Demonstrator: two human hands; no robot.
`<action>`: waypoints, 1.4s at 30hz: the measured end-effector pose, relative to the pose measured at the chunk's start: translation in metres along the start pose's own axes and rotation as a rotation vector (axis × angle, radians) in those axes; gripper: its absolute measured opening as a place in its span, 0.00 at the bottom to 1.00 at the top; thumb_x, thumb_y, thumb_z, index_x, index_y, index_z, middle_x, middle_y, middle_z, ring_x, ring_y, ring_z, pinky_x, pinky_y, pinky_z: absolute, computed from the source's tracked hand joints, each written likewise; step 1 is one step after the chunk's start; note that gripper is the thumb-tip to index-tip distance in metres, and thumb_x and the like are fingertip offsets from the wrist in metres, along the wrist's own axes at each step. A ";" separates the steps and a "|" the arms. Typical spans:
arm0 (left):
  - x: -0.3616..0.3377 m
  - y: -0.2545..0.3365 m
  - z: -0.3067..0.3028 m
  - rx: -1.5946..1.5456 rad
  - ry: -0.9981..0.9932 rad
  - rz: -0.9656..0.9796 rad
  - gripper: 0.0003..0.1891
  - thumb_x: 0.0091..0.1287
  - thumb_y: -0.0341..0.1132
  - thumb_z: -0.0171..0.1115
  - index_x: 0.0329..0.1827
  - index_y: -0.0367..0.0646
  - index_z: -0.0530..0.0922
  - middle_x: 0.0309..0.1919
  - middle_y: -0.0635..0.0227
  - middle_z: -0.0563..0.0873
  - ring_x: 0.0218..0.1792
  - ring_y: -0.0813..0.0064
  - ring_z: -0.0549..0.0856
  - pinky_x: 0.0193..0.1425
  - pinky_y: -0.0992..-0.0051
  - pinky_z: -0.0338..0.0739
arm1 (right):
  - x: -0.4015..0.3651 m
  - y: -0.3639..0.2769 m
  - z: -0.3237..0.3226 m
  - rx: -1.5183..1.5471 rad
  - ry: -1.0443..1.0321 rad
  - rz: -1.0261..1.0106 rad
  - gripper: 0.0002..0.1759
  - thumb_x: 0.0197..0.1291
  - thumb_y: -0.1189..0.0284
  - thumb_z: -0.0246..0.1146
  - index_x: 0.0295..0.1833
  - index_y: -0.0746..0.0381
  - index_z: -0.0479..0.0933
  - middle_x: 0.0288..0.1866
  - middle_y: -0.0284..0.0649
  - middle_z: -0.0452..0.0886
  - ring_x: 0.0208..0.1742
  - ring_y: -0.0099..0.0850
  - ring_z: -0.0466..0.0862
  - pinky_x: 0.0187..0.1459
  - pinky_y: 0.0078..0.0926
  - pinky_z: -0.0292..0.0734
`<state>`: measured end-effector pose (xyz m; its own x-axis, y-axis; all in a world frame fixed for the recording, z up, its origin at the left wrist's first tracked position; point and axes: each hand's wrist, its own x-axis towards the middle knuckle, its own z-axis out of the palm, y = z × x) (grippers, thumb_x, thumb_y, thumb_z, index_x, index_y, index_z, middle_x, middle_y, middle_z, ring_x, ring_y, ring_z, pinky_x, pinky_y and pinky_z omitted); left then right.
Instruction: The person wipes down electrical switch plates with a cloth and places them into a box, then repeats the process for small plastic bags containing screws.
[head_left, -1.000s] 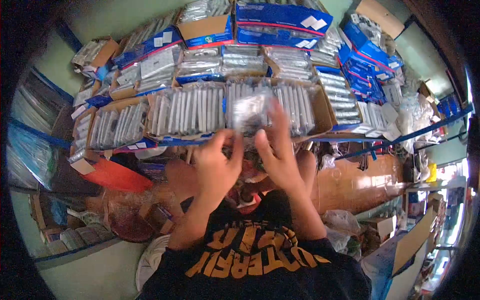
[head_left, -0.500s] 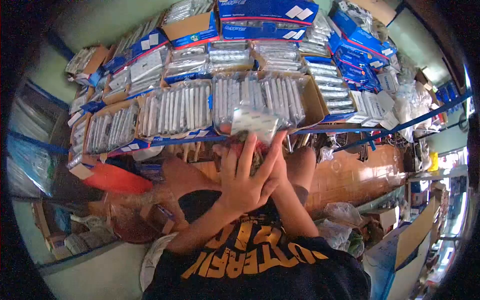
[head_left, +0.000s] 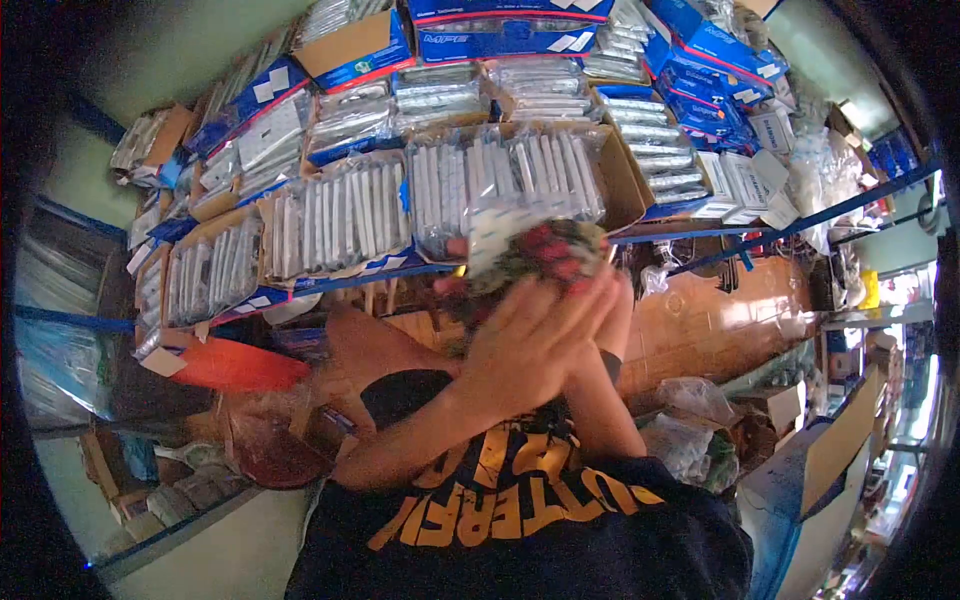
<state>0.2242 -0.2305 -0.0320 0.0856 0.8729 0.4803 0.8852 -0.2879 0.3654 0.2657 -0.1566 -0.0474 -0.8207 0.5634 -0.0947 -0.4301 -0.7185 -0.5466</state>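
A flat whitish packet [head_left: 492, 238] with small printed marks is held up in front of the shelf, tilted. A crumpled red and dark patterned cloth [head_left: 560, 248] covers its right part. My left hand [head_left: 520, 325] lies over the lower side of the cloth, its fingers together, blurred and pressed against it. My right hand [head_left: 598, 305] is mostly hidden behind the left hand and the cloth. Fingertips show at the packet's left edge; whose hand they belong to is not clear. Both hands are in front of my knees.
An open carton of upright wrapped flat packs [head_left: 335, 225] stands on the shelf just ahead, with more cartons and blue boxes [head_left: 510, 40] stacked behind. The shelf's blue edge [head_left: 690, 235] runs close to the hands. A red object [head_left: 245, 363] lies at the left.
The cloth has come up over the right part of the packet. My left hand has moved slightly up and to the right, its fingers closer together. The view has shifted a little.
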 end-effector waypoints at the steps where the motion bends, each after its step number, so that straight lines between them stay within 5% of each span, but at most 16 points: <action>1: -0.003 -0.009 0.000 0.127 0.036 -0.052 0.31 0.63 0.40 0.55 0.71 0.42 0.63 0.70 0.53 0.63 0.65 0.48 0.66 0.68 0.48 0.56 | 0.002 0.004 -0.015 -0.027 -0.023 -0.005 0.32 0.73 0.50 0.40 0.72 0.61 0.58 0.69 0.39 0.65 0.66 0.31 0.68 0.67 0.32 0.61; 4: 0.007 -0.036 -0.028 0.213 0.092 -0.178 0.29 0.65 0.40 0.55 0.70 0.43 0.63 0.70 0.51 0.63 0.65 0.47 0.66 0.69 0.49 0.56 | 0.001 0.012 -0.038 -0.075 -0.075 0.003 0.31 0.73 0.52 0.41 0.72 0.61 0.58 0.68 0.39 0.65 0.66 0.30 0.68 0.67 0.32 0.62; 6: 0.011 -0.058 -0.039 0.202 0.397 -0.186 0.28 0.67 0.42 0.55 0.69 0.41 0.64 0.65 0.54 0.69 0.59 0.50 0.72 0.66 0.57 0.63 | -0.004 0.012 -0.037 -0.176 -0.065 0.121 0.31 0.73 0.53 0.40 0.72 0.62 0.57 0.69 0.40 0.64 0.66 0.30 0.67 0.68 0.31 0.59; 7: 0.008 -0.064 -0.042 0.205 0.396 -0.190 0.28 0.67 0.42 0.55 0.69 0.41 0.64 0.65 0.54 0.69 0.59 0.50 0.72 0.66 0.57 0.63 | -0.007 0.008 -0.033 -0.375 -0.076 0.068 0.30 0.70 0.58 0.52 0.71 0.64 0.59 0.66 0.41 0.67 0.65 0.30 0.69 0.65 0.30 0.63; 8: 0.003 -0.070 -0.043 0.053 0.365 -0.470 0.25 0.69 0.42 0.54 0.66 0.40 0.66 0.62 0.51 0.71 0.58 0.49 0.73 0.64 0.59 0.65 | -0.007 0.005 -0.026 -0.373 -0.078 0.072 0.30 0.70 0.58 0.52 0.71 0.64 0.59 0.66 0.41 0.67 0.65 0.30 0.69 0.65 0.30 0.63; 10: -0.011 -0.080 -0.038 -0.105 0.329 -0.744 0.23 0.71 0.42 0.53 0.64 0.38 0.68 0.59 0.47 0.73 0.57 0.47 0.74 0.62 0.62 0.67 | -0.003 -0.001 -0.009 -1.052 -0.162 -0.496 0.35 0.61 0.66 0.65 0.70 0.65 0.59 0.60 0.42 0.71 0.61 0.29 0.71 0.61 0.28 0.66; 11: -0.024 -0.083 -0.032 -0.166 0.328 -0.797 0.21 0.71 0.41 0.52 0.62 0.37 0.69 0.56 0.47 0.74 0.56 0.48 0.75 0.61 0.65 0.69 | -0.003 -0.001 -0.005 -0.910 -0.030 -0.438 0.41 0.52 0.72 0.73 0.69 0.66 0.60 0.54 0.42 0.74 0.57 0.29 0.72 0.58 0.26 0.69; 14: -0.039 -0.057 -0.028 -0.543 0.429 -0.887 0.19 0.72 0.39 0.52 0.60 0.36 0.69 0.53 0.50 0.76 0.55 0.54 0.76 0.59 0.68 0.70 | 0.004 -0.003 -0.019 -0.850 0.188 -0.338 0.38 0.57 0.80 0.66 0.71 0.68 0.54 0.54 0.41 0.76 0.51 0.27 0.78 0.55 0.25 0.72; 17: -0.044 -0.030 -0.008 -0.632 0.495 -0.707 0.21 0.68 0.36 0.59 0.59 0.33 0.70 0.53 0.59 0.76 0.55 0.73 0.74 0.57 0.72 0.70 | 0.004 -0.002 -0.023 -0.878 0.294 -0.417 0.31 0.57 0.70 0.69 0.62 0.69 0.66 0.48 0.39 0.77 0.47 0.24 0.77 0.49 0.21 0.72; 19: -0.041 -0.026 -0.007 -0.362 0.473 -0.542 0.21 0.67 0.35 0.61 0.59 0.33 0.70 0.52 0.60 0.77 0.53 0.75 0.75 0.56 0.73 0.70 | -0.005 -0.010 -0.010 -0.769 0.274 -0.250 0.22 0.64 0.69 0.63 0.59 0.70 0.70 0.45 0.38 0.79 0.47 0.22 0.76 0.50 0.20 0.72; 21: -0.041 -0.030 -0.020 -0.700 0.490 -0.942 0.21 0.65 0.32 0.64 0.57 0.32 0.71 0.47 0.60 0.80 0.48 0.73 0.79 0.53 0.73 0.73 | -0.017 -0.024 -0.001 -0.845 0.191 -0.231 0.21 0.65 0.69 0.61 0.59 0.69 0.70 0.45 0.37 0.79 0.47 0.22 0.76 0.50 0.20 0.72; 28: -0.030 -0.029 -0.020 0.067 0.628 -0.538 0.21 0.62 0.27 0.59 0.59 0.37 0.71 0.59 0.49 0.73 0.60 0.50 0.73 0.64 0.60 0.66 | -0.020 0.003 -0.010 -0.686 0.108 -0.252 0.15 0.71 0.69 0.53 0.59 0.64 0.65 0.49 0.36 0.75 0.49 0.19 0.72 0.50 0.19 0.69; 30: -0.031 -0.025 -0.021 0.064 0.283 -0.191 0.23 0.57 0.24 0.60 0.58 0.38 0.72 0.62 0.51 0.71 0.62 0.49 0.71 0.66 0.57 0.65 | -0.014 -0.002 -0.010 -0.652 0.160 -0.315 0.14 0.72 0.69 0.52 0.57 0.63 0.65 0.48 0.36 0.75 0.48 0.20 0.72 0.50 0.20 0.69; 37: -0.061 -0.021 0.004 -0.248 0.021 -0.138 0.18 0.58 0.23 0.61 0.53 0.43 0.75 0.59 0.59 0.73 0.58 0.53 0.75 0.62 0.59 0.72 | 0.033 -0.087 0.006 -1.130 0.352 -0.636 0.17 0.72 0.65 0.49 0.58 0.66 0.68 0.48 0.43 0.78 0.42 0.27 0.78 0.45 0.25 0.74; 41: -0.078 -0.029 -0.011 -0.361 -0.049 -0.196 0.20 0.58 0.22 0.60 0.55 0.43 0.74 0.58 0.59 0.72 0.58 0.55 0.75 0.62 0.61 0.73 | 0.160 -0.196 0.024 -1.513 0.342 -1.085 0.19 0.67 0.62 0.56 0.53 0.66 0.72 0.43 0.42 0.79 0.43 0.26 0.78 0.44 0.25 0.75; 42: -0.084 -0.033 -0.014 -0.362 -0.046 -0.258 0.20 0.58 0.21 0.59 0.55 0.43 0.74 0.59 0.59 0.72 0.59 0.55 0.75 0.61 0.62 0.73 | 0.190 -0.217 0.043 -1.444 0.452 -0.956 0.20 0.66 0.60 0.57 0.49 0.68 0.75 0.39 0.45 0.82 0.41 0.34 0.82 0.45 0.31 0.75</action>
<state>0.1811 -0.2998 -0.0738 -0.0899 0.9484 0.3041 0.6640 -0.1705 0.7280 0.1870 0.0887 0.0884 -0.2455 0.7636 0.5972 0.1936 0.6423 -0.7416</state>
